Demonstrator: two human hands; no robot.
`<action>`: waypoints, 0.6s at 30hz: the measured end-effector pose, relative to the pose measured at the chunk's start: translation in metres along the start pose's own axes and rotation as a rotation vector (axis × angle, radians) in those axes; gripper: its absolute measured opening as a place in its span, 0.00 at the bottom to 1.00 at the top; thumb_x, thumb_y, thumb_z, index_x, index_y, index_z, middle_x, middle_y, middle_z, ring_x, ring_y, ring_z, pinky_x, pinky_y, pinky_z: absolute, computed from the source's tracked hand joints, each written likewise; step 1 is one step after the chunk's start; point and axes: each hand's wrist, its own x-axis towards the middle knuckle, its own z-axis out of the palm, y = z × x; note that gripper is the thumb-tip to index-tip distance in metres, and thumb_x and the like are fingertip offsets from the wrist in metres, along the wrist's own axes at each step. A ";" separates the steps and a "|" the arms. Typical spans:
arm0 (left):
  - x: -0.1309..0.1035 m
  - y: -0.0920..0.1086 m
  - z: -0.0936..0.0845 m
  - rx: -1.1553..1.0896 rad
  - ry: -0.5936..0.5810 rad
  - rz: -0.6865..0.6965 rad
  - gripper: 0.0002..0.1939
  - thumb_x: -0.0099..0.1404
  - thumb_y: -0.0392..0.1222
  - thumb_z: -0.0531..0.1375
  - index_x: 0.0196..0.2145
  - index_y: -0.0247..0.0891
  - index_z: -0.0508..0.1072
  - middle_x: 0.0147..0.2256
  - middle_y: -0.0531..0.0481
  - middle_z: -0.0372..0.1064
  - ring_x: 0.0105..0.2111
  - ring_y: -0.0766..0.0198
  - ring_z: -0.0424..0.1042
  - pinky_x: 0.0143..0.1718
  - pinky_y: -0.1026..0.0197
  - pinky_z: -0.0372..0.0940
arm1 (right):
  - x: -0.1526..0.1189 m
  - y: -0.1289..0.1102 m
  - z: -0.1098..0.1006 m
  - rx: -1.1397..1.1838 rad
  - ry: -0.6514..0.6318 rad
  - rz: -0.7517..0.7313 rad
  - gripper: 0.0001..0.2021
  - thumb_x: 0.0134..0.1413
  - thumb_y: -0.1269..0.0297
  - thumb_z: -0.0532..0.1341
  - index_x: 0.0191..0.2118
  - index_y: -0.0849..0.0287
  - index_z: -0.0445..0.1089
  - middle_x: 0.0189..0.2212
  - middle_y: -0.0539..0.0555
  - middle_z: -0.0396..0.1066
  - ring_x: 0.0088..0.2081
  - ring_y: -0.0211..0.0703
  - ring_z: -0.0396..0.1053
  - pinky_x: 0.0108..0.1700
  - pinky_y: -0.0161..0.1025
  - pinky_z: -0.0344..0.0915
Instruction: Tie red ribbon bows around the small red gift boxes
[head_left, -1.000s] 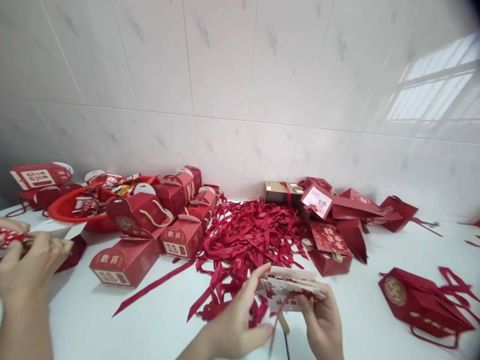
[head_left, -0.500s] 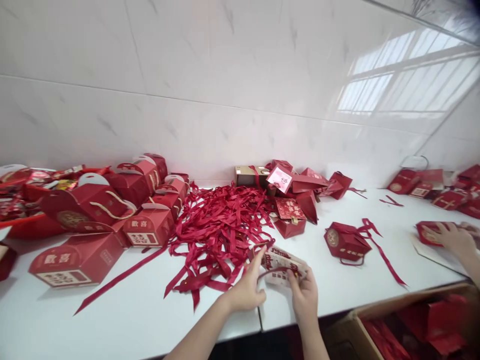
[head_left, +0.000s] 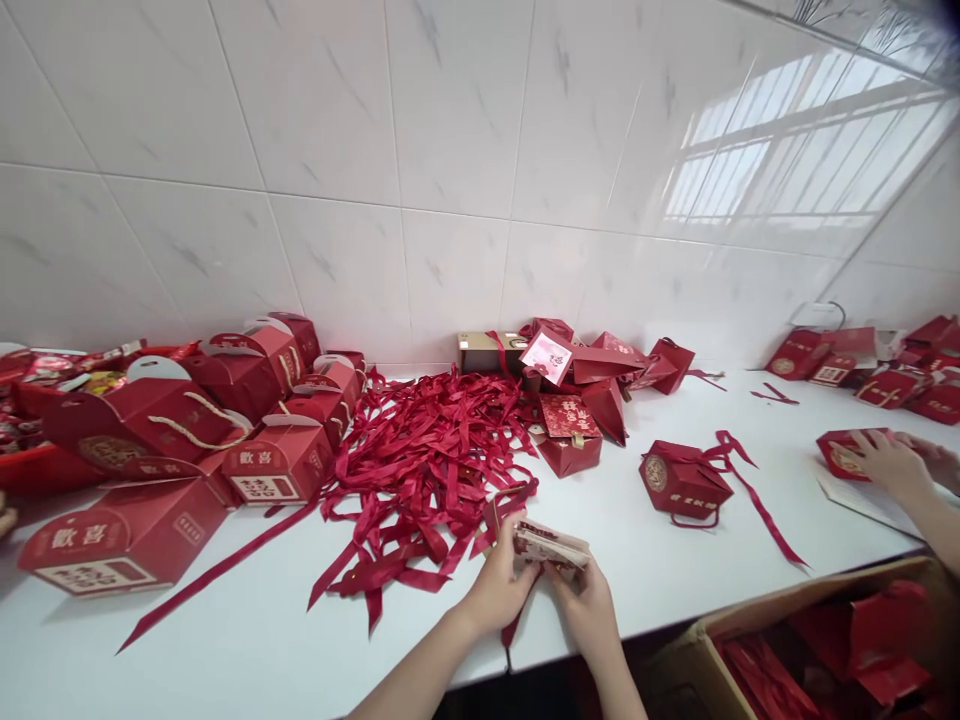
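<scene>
Near the table's front edge I hold a small cream paper box with red print between both hands. My left hand is closed on its left side, and my right hand grips its right side. Both thumbs meet low on the face turned towards me. A dark red ribbon end hangs below, beside my left hand. Just behind my hands spreads a heap of loose red ribbons. To the right lies a red gift box with a ribbon tied at it.
Several red gift boxes stand on the left, near wrapped sweets. More boxes lie against the wall. A carton of red packaging sits below the table. Another person's hand rests on a box at right; fingers show far left.
My left hand has closed on the cream box; its index finger was stretched out before. The box has tilted, showing its edge. Fingers have appeared at the far left.
</scene>
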 end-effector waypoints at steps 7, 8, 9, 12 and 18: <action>0.000 -0.011 0.002 0.087 0.019 -0.033 0.28 0.63 0.36 0.54 0.59 0.37 0.50 0.57 0.35 0.58 0.58 0.52 0.58 0.58 0.45 0.53 | -0.004 -0.010 0.005 -0.008 0.022 0.004 0.18 0.51 0.55 0.63 0.44 0.62 0.69 0.42 0.60 0.74 0.46 0.51 0.71 0.47 0.44 0.70; 0.000 -0.011 0.002 0.092 0.030 -0.028 0.27 0.63 0.36 0.53 0.59 0.37 0.50 0.56 0.36 0.60 0.57 0.52 0.60 0.57 0.45 0.54 | -0.004 -0.010 0.006 -0.007 0.027 -0.003 0.18 0.51 0.55 0.63 0.44 0.62 0.70 0.43 0.60 0.73 0.46 0.51 0.71 0.47 0.45 0.70; 0.001 -0.011 0.002 0.096 0.042 -0.022 0.26 0.64 0.36 0.53 0.58 0.37 0.52 0.55 0.36 0.62 0.55 0.53 0.61 0.56 0.46 0.55 | -0.004 -0.010 0.006 -0.009 0.029 -0.010 0.18 0.51 0.55 0.63 0.44 0.62 0.70 0.43 0.60 0.74 0.46 0.52 0.71 0.47 0.45 0.70; 0.003 -0.010 0.001 0.104 0.071 -0.002 0.20 0.64 0.37 0.53 0.53 0.38 0.57 0.49 0.40 0.66 0.50 0.54 0.65 0.52 0.49 0.59 | -0.003 -0.011 0.003 -0.027 -0.013 -0.043 0.17 0.52 0.56 0.62 0.44 0.61 0.71 0.42 0.60 0.74 0.47 0.52 0.71 0.47 0.46 0.69; 0.001 -0.010 0.000 0.226 0.114 -0.045 0.15 0.62 0.36 0.53 0.48 0.37 0.63 0.44 0.41 0.69 0.46 0.52 0.66 0.49 0.49 0.60 | -0.003 -0.017 -0.011 -0.205 -0.105 -0.122 0.17 0.52 0.56 0.62 0.46 0.57 0.73 0.43 0.58 0.73 0.46 0.53 0.69 0.49 0.49 0.67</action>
